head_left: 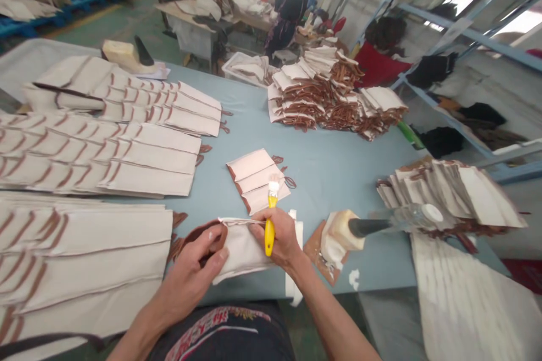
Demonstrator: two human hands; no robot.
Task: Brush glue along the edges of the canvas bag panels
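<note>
My left hand [201,256] is closed on the left end of a cream fabric piece [243,251] with brown leather-like edging. The thumb lies on top and the fingers are bent round the brown part. My right hand [282,235] grips a yellow-handled brush [270,225], its pale bristles pointing away from me, and also touches the right end of the same piece. Just beyond the brush, a flat cream panel [254,166] with brown edging and loops lies on the table. To the right, a block-like container smeared with white paste [339,242] stands on a brown scrap.
Overlapping rows of cream panels [139,231] cover the left of the blue-grey table [237,107]. Stacked pieces [313,90] rise at the back, with another stack [457,192] at right. A clear bottle [417,215] lies beside the paste. Behind, a person [292,3] stands near another table.
</note>
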